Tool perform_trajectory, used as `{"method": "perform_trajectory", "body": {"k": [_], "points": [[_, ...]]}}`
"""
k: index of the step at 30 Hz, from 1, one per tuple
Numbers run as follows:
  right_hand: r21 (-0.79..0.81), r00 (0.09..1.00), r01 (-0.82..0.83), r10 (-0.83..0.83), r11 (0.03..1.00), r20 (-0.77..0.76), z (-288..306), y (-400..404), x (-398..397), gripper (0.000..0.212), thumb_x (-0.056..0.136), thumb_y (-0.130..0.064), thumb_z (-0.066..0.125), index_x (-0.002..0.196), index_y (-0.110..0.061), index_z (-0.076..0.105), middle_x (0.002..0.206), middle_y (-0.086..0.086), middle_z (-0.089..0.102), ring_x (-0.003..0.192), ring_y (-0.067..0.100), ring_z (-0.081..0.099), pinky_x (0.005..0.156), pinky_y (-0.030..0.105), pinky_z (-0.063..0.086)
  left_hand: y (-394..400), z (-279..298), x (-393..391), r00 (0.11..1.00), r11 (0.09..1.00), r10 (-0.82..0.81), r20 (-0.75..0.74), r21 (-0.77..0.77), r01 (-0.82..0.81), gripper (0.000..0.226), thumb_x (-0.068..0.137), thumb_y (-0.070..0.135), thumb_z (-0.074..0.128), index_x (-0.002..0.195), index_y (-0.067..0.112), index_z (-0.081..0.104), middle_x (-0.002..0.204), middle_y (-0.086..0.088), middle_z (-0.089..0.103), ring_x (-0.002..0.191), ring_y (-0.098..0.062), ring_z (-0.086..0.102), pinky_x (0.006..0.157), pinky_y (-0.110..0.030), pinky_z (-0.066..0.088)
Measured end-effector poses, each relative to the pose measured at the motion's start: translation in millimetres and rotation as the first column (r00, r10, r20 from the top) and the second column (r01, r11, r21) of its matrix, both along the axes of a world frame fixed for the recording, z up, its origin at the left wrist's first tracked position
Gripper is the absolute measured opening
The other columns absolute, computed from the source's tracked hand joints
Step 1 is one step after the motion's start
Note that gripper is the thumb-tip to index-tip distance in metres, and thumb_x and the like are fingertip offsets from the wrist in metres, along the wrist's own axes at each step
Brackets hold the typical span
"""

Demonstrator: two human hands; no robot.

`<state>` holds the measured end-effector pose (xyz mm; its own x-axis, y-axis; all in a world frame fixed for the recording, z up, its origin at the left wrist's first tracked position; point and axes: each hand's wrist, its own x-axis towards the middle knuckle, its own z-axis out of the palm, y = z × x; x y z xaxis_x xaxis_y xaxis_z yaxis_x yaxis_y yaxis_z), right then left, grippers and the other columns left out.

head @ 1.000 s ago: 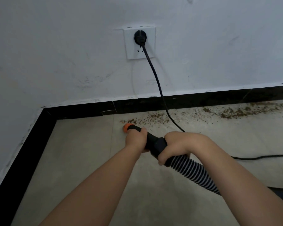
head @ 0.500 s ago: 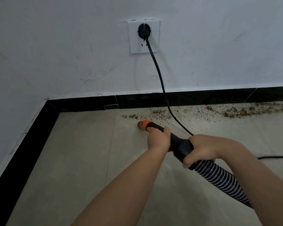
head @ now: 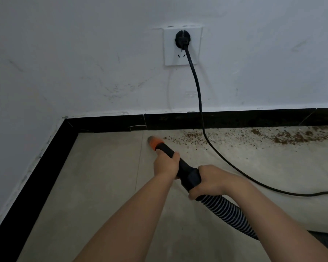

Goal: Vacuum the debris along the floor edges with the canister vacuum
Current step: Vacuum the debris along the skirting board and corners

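My right hand (head: pixel 209 181) grips the ribbed hose (head: pixel 227 210) collar; my left hand (head: pixel 166 164) clamps the black wand (head: pixel 186 171) ahead. The orange nozzle (head: pixel 155 141) meets the floor (head: pixel 95 186) — debris (head: pixel 284 138) lies rightward along the baseboard (head: pixel 235 120) (cord (head: pixel 198 91) plugged in).

The floor (head: pixel 102 186) is pale grey tile with a thin grout line running away from the black skirting board (head: pixel 235 120). Brown crumbly debris (head: pixel 284 137) lies scattered on the floor in a band right along the foot of that skirting board, thickest toward its right end. A black power cable (head: pixel 254 183) comes down across the skirting board and trails over the tile, passing through the debris.
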<state>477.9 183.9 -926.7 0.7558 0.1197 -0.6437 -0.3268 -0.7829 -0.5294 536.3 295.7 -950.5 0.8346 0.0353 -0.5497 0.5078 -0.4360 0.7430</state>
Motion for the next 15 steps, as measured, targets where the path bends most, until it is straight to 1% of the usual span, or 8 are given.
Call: {"method": "perform_trajectory", "body": {"k": [3, 6, 9, 12, 15], "points": [[0.049, 1.0, 0.022, -0.022, 0.999, -0.01, -1, 6, 10, 0.027, 0.071, -0.027, 0.076, 0.07, -0.023, 0.049, 0.074, -0.006, 0.054, 0.064, 0.007, 0.053, 0.051, 0.017, 0.04, 7, -1, 11, 1.0, 1.0, -0.01, 0.03, 0.029, 0.009, 0.058, 0.096, 0.028, 0.046, 0.144, 0.007, 0.022, 0.125, -0.019, 0.051, 0.109, -0.035, 0.055, 0.086, -0.048, 0.053], [0.088, 0.999, 0.051, -0.049, 0.995, -0.021, -2, 12, 20, 0.025, 0.071, -0.027, 0.076, 0.071, -0.022, 0.052, 0.075, -0.005, 0.056, 0.066, 0.009, 0.056, 0.053, 0.019, 0.043, 13, 0, 22, 0.999, 0.999, -0.016, 0.037, 0.036, 0.015, 0.051, 0.095, 0.026, 0.048, 0.138, 0.005, 0.029, 0.126, -0.02, 0.049, 0.109, -0.037, 0.054, 0.086, -0.05, 0.052], [0.098, 0.998, 0.062, -0.059, 0.993, -0.032, -3, 16, 25, 0.024, 0.07, -0.028, 0.076, 0.072, -0.022, 0.053, 0.076, -0.004, 0.057, 0.068, 0.011, 0.057, 0.056, 0.021, 0.046, 16, 3, 29, 0.999, 0.999, -0.032, 0.03, 0.033, 0.031, 0.052, 0.096, 0.025, 0.048, 0.139, 0.004, 0.029, 0.128, -0.02, 0.047, 0.112, -0.037, 0.052, 0.087, -0.05, 0.052], [0.108, 0.997, 0.062, -0.058, 0.992, -0.041, 0, 15, 24, 0.024, 0.071, -0.027, 0.076, 0.073, -0.022, 0.053, 0.076, -0.004, 0.057, 0.069, 0.012, 0.058, 0.054, 0.02, 0.046, 16, 5, 27, 0.999, 0.999, -0.039, 0.023, 0.019, 0.038, 0.052, 0.096, 0.025, 0.047, 0.139, 0.004, 0.029, 0.13, -0.02, 0.047, 0.113, -0.036, 0.051, 0.083, -0.045, 0.053], [0.111, 0.995, 0.068, -0.06, 0.991, -0.075, 6, 5, 15, 0.024, 0.072, -0.027, 0.076, 0.074, -0.021, 0.053, 0.075, -0.004, 0.058, 0.065, 0.01, 0.059, 0.051, 0.021, 0.046, 7, 7, 19, 0.999, 0.999, -0.042, 0.011, -0.005, 0.042, 0.05, 0.095, 0.026, 0.048, 0.137, 0.003, 0.031, 0.126, -0.02, 0.049, 0.11, -0.036, 0.053, 0.086, -0.049, 0.053]]}}
